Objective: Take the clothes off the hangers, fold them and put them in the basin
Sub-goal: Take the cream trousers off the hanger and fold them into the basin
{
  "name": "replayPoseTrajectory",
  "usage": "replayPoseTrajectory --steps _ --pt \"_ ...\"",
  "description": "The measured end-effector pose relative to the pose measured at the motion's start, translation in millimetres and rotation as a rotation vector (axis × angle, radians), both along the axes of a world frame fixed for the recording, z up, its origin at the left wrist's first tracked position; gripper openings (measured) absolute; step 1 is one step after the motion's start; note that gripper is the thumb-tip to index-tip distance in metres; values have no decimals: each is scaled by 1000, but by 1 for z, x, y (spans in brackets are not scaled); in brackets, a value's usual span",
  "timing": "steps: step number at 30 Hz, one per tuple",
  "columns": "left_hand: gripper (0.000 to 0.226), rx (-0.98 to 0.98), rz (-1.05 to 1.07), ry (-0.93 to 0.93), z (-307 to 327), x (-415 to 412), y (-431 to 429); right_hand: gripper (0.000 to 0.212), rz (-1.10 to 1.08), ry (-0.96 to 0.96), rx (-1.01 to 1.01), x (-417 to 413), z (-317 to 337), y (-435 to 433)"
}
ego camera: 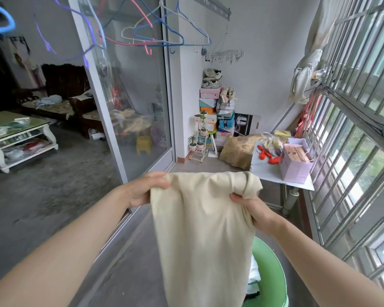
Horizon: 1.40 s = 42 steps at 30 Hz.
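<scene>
A cream garment (pixel 203 229) hangs in front of me, held up by its top edge. My left hand (pixel 145 189) grips the top left corner, and my right hand (pixel 251 209) grips the bunched top right corner. The cloth drapes down past the bottom of the view. Behind its lower right side sits the green basin (pixel 272 269), with some light folded cloth (pixel 254 278) inside it. Overhead, several bare hangers (pixel 164 34) in blue, pink, white and purple hang from a rail.
A glass sliding door (pixel 129 96) stands on the left. On the right is a barred window (pixel 353 129), and a small table (pixel 282 173) with a lilac bag. Stacked shoe boxes (pixel 211 107) and a plant stand (pixel 200 138) fill the far corner.
</scene>
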<state>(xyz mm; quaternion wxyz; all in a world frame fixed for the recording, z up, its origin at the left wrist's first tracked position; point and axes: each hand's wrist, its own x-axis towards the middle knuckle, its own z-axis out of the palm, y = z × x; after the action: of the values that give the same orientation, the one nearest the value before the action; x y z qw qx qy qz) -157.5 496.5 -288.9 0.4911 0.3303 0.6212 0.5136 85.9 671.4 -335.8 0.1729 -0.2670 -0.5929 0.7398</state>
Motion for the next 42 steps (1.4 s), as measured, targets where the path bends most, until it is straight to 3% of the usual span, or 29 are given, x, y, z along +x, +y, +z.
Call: replayPoseTrajectory --steps 4,10,11,15,16,18,20,22,24,27,30,33,36,39,42 --pt "42 211 232 -29 -5 -9 0 26 -49 2 -255 4 5 9" --pt "19 424 557 -178 -14 -2 14 38 -76 42 -381 2 11 11" --pt "25 408 528 -215 -18 -1 15 38 -78 42 -394 3 12 12" --pt "91 226 219 -221 -36 14 13 42 -32 107 -439 8 19 16" --pt "95 208 151 -233 -41 20 15 42 -6 131 -445 9 21 16" --pt "97 188 61 -248 -46 32 16 67 46 181 -483 11 22 18" --pt "97 168 49 -248 -50 39 20 77 59 209 -520 13 20 20" --pt "90 164 90 -281 -50 39 24 70 41 200 -524 15 18 22" --pt "66 154 110 -313 -49 40 28 53 -1 186 -539 21 15 26" --pt "34 90 77 -286 -47 42 30 67 -31 210 -562 28 7 31" --pt "25 57 108 -244 -50 44 34 64 -22 166 -505 36 8 29" --pt "19 59 160 -221 -52 44 35 42 27 -14 -337 42 7 26" --pt "21 51 178 -218 -51 41 35 49 38 -92 -249 46 -4 26" --pt "23 31 201 -223 -49 38 33 45 -11 -16 -304 45 -9 24" --pt "23 18 191 -276 -46 37 29 65 -59 112 -269 39 -18 25"
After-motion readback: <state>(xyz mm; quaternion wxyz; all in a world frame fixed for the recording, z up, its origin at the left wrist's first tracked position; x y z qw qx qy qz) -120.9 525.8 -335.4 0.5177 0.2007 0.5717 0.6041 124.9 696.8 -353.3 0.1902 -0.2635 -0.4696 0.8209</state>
